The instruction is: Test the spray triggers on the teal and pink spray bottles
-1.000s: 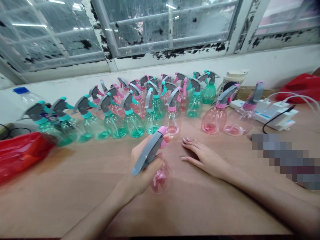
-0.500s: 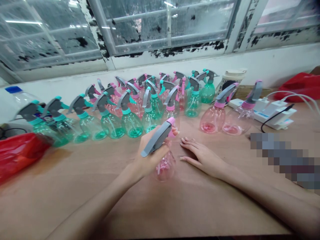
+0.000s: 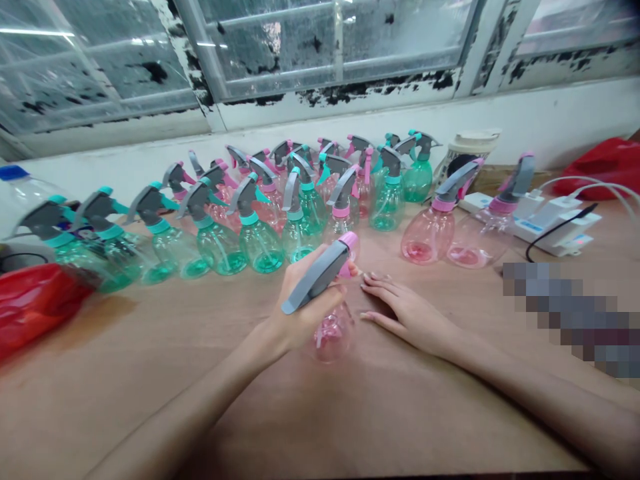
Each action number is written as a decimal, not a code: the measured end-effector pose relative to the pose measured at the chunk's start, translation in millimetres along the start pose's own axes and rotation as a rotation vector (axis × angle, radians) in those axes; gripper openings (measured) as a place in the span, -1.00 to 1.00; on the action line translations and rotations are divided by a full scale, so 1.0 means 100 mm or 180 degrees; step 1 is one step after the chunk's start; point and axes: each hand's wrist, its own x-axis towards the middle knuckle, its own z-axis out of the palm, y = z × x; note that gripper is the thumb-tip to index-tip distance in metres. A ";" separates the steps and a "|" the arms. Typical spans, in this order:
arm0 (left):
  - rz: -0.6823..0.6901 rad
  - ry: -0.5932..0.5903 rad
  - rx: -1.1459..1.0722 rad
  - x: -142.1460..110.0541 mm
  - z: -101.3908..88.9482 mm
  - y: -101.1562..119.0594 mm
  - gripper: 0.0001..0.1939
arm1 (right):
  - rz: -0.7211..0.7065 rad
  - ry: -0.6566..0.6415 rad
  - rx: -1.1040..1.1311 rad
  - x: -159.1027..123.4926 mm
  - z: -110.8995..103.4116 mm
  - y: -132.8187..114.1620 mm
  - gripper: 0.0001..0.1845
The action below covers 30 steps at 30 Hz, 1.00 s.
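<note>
My left hand [image 3: 305, 300] is wrapped round the neck of a pink spray bottle [image 3: 334, 337], just under its grey trigger head with a pink nozzle. The bottle stands on the wooden table [image 3: 260, 413], its clear pink body showing below my fingers. To its right, my right hand [image 3: 407, 310] lies flat on the table with fingers stretched out, holding nothing. Beyond my hands stand a green spray bottle [image 3: 267, 250] and several more in green and pink. Another pink spray bottle [image 3: 427, 230] is behind my right hand.
A white power strip [image 3: 555, 230] with plugged-in chargers and cables lies at the right. Red plastic bags [image 3: 40, 303] sit at the left edge and far right. A white cup [image 3: 467, 157] stands by the wall, under the windows. A blue-capped bottle [image 3: 23, 193] is at the left.
The view has shifted slightly. My left hand keeps its hold on the pink spray bottle, and my right hand stays flat on the table.
</note>
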 end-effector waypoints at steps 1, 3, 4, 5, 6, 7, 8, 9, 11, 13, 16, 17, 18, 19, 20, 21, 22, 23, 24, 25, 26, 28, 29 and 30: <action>-0.0022 0.0024 -0.0008 0.00 0.00 -0.01 -0.91 | 0.0005 -0.0014 -0.0015 0.00 0.00 0.00 -0.37; -0.0083 0.0047 -0.0028 -0.02 0.01 -0.01 -0.86 | 0.0017 -0.0031 -0.0040 0.00 -0.01 -0.01 -0.36; -0.0125 0.0070 -0.0029 -0.03 0.02 -0.02 -0.84 | 0.0023 -0.0033 -0.0048 0.00 -0.01 -0.01 -0.36; -0.0170 0.0115 -0.0021 -0.04 0.02 -0.02 -0.82 | 0.0024 -0.0036 -0.0053 0.00 -0.01 -0.01 -0.36; -0.0212 0.0166 -0.0004 -0.06 0.03 -0.02 -0.80 | 0.0025 -0.0040 -0.0052 0.00 -0.01 -0.01 -0.37; -0.0232 0.0217 0.0014 -0.07 0.03 -0.03 -0.79 | 0.0027 -0.0041 -0.0041 0.00 -0.01 -0.01 -0.37; -0.0243 0.0258 0.0032 -0.07 0.04 -0.03 -0.80 | 0.0031 -0.0038 -0.0026 0.00 -0.01 -0.01 -0.37; -0.0247 0.0265 0.0044 -0.08 0.04 -0.04 -0.80 | 0.0037 -0.0034 -0.0010 0.00 -0.01 -0.01 -0.38; -0.0210 0.0238 0.0031 -0.09 0.04 -0.05 -0.80 | 0.0048 -0.0029 0.0016 0.00 0.00 0.00 -0.38; -0.0170 0.0246 0.0006 -0.09 0.04 -0.07 -0.77 | 0.0054 -0.0029 0.0033 0.00 0.00 -0.01 -0.38; -0.0189 0.0342 0.0018 -0.10 0.04 -0.06 -0.71 | 0.0053 -0.0014 0.0071 0.00 -0.01 -0.01 -0.39; -0.0219 0.0359 0.0033 -0.10 0.04 -0.05 -0.71 | 0.0050 -0.0008 0.0082 0.00 -0.01 -0.01 -0.40; -0.0240 0.0369 0.0040 -0.11 0.04 -0.04 -0.70 | 0.0043 -0.0007 0.0086 0.00 -0.02 -0.01 -0.40; -0.0255 0.0370 0.0038 -0.11 0.04 -0.04 -0.70 | 0.0033 -0.0008 0.0086 0.00 -0.02 -0.01 -0.40; -0.0262 0.0366 0.0025 -0.11 0.04 -0.03 -0.70 | 0.0025 -0.0009 0.0084 0.00 -0.02 -0.01 -0.40; -0.0262 0.0354 0.0005 -0.11 0.04 -0.03 -0.70 | 0.0020 -0.0007 0.0083 0.00 -0.03 -0.01 -0.41; -0.0256 0.0343 -0.0024 -0.10 0.05 -0.03 -0.70 | 0.0016 0.0005 0.0084 0.00 -0.03 -0.01 -0.41; -0.0252 0.0336 -0.0060 -0.10 0.05 -0.03 -0.70 | 0.0013 0.0024 0.0089 0.00 -0.02 -0.01 -0.42; -0.0249 0.0330 -0.0093 -0.09 0.05 -0.03 -0.70 | 0.0013 0.0041 0.0095 0.00 -0.02 -0.02 -0.43; -0.0255 0.0317 -0.0115 -0.09 0.05 -0.04 -0.71 | 0.0012 0.0051 0.0096 0.00 -0.02 -0.02 -0.43; -0.0253 0.0306 -0.0126 -0.08 0.05 -0.04 -0.72 | 0.0008 0.0055 0.0091 0.00 -0.02 -0.02 -0.43; -0.0239 0.0239 -0.0123 -0.07 0.05 -0.04 -0.74 | -0.0004 0.0047 0.0070 0.00 -0.02 -0.02 -0.43; -0.0218 0.0185 -0.0113 -0.06 0.04 -0.04 -0.75 | -0.0011 0.0043 0.0061 0.00 -0.02 -0.01 -0.42; -0.0204 0.0141 -0.0098 -0.06 0.04 -0.04 -0.78 | -0.0022 0.0044 0.0056 0.00 -0.02 -0.01 -0.42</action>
